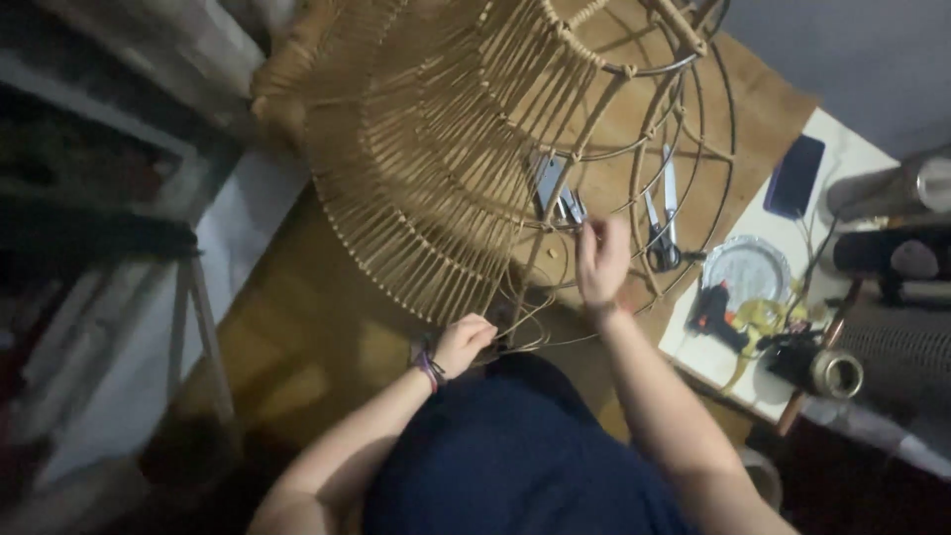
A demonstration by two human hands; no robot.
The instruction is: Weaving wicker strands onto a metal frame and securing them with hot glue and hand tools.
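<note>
Rattan strands (436,188) are covering most of a large round wire frame (693,129), a basket-like or lampshade-like form that is lying tilted on a brown board (327,337), its woven side spreading up and to the left of the person and its bare wire rings opening toward the right. Its long axis is running from the lower rim, close to the person's body, up and away toward the top of the view. The left hand (464,342) is sitting at the near rim, fingers closed around what looks like loose strand ends or the bottom wire; exactly what it is pinching cannot be told. The right hand (601,260) is raised higher and slightly farther out, at the boundary where weaving is giving way to bare wire, fingers curled on a thin strand or rib, though blur is hiding the grip. So the unwoven section is lying just right of the right hand, which is the nearer one to it. Inside the frame, pliers (557,193) and scissors (662,223) are lying on the board, reachable only through the wires. A white bench (842,159) is crowding the right side, carrying a dark phone (794,176), a glass ashtray-like dish (745,269) and a glue gun (715,312), so free room is lying mostly left, over the board.
</note>
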